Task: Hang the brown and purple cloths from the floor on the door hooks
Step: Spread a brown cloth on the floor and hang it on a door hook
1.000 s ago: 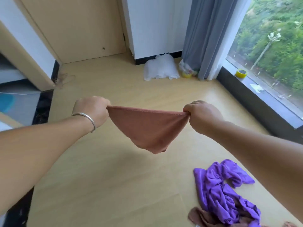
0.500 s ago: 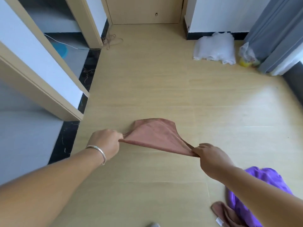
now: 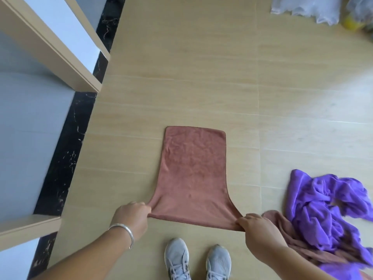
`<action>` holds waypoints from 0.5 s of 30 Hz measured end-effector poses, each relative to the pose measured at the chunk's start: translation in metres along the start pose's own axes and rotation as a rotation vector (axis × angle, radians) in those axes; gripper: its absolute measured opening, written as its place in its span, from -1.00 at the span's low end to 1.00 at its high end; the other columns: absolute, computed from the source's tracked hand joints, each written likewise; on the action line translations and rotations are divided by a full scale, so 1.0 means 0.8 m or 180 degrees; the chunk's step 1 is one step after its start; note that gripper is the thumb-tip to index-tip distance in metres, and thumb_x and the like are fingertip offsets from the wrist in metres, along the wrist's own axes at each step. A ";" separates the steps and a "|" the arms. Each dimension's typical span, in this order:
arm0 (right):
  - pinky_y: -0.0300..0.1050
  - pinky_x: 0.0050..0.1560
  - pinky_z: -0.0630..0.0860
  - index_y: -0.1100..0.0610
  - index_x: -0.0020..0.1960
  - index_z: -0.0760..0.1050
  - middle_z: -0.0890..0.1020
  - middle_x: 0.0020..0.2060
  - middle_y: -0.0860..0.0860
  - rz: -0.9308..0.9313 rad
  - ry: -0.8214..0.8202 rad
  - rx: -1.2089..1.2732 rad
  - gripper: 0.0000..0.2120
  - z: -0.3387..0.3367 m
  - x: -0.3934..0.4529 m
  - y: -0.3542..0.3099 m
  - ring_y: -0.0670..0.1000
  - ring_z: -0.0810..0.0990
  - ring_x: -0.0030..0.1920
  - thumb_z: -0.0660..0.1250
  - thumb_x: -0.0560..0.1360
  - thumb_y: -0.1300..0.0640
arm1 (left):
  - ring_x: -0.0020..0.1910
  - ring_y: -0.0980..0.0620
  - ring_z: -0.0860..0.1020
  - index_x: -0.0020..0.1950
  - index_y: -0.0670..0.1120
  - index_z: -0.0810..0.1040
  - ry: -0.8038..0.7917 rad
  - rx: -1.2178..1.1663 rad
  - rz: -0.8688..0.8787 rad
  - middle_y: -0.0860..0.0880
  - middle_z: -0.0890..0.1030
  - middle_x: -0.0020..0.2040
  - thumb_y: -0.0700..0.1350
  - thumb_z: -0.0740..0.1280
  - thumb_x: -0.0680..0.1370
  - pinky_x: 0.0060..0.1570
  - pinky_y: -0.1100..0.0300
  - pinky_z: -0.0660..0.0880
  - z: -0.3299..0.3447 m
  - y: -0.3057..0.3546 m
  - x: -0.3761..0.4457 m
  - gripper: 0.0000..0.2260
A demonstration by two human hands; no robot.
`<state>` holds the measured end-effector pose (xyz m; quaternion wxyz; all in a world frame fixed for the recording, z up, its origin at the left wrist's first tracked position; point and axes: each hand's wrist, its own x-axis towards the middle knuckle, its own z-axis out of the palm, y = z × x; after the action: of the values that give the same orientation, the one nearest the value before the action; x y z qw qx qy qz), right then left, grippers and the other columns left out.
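- Here, I see the brown cloth (image 3: pixel 193 174) spread flat on the wooden floor (image 3: pixel 201 77), its far edge lying square and its near edge pulled wide and taut.
- My left hand (image 3: pixel 132 217) pinches the cloth's near left corner, fingers curled tight around the fabric; a silver bangle (image 3: pixel 124 232) sits on that wrist.
- My right hand (image 3: pixel 260 229) pinches the near right corner the same way, so each grip is clenched on the brown cloth.
- The near edge looks raised a little off the floor between the two hands, while the rest of the cloth lies flat.
- Just to the right, a purple cloth (image 3: pixel 323 211) lies crumpled on the floor, well rumpled and folded over itself.
- A second brown cloth (image 3: pixel 282 237) lies bunched partly beneath the purple one, close beside my right hand.
- More purple fabric (image 3: pixel 339 271) shows at the bottom right edge; I cannot tell whether it is a separate piece.
- Two grey sneakers (image 3: pixel 197 259) stand on the floor below the cloth's near edge.
- To the left, a black marble threshold strip (image 3: pixel 68 150) runs along the floor beside a beige door frame (image 3: pixel 60 55).
- At the top right corner, a white bundle (image 3: pixel 306 7) lies on the floor, too blurred to make out.
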<state>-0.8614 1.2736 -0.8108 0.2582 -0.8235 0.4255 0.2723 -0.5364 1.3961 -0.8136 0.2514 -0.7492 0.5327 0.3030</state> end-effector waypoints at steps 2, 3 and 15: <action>-0.18 0.07 0.34 -0.05 0.16 0.47 0.48 -0.10 -0.13 0.0021 -0.0160 -0.0014 -0.57 0.027 0.008 0.004 -0.06 0.44 0.20 0.08 0.39 0.27 | 0.15 0.01 0.51 0.15 0.06 0.53 -0.0180 -0.0013 0.0012 0.07 0.54 0.10 -0.21 0.13 0.46 0.02 0.13 0.45 0.036 0.002 0.005 -0.65; -0.17 0.07 0.35 -0.04 0.17 0.47 0.49 -0.10 -0.13 0.0043 -0.0220 -0.0010 -0.56 0.036 0.013 0.005 -0.06 0.44 0.21 0.08 0.39 0.27 | 0.14 0.01 0.52 0.13 0.06 0.54 -0.0246 -0.0054 -0.0011 0.07 0.55 0.09 -0.20 0.13 0.46 0.00 0.14 0.45 0.047 0.001 0.009 -0.66; -0.14 -0.22 0.37 -0.04 0.04 0.55 0.65 -0.04 0.01 0.0675 0.0466 0.0246 -0.73 0.005 0.217 0.040 0.12 0.59 -0.05 0.11 0.53 0.18 | -0.04 -0.09 0.59 -0.09 0.14 0.54 0.0556 -0.0973 -0.0477 0.03 0.65 -0.01 -0.15 0.23 0.47 -0.17 0.20 0.43 0.003 -0.029 0.217 -0.81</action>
<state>-0.8041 1.1626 -0.9361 0.2278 -0.7810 0.5380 0.2207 -0.4713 1.2927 -0.9397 0.1093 -0.8397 0.4430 0.2946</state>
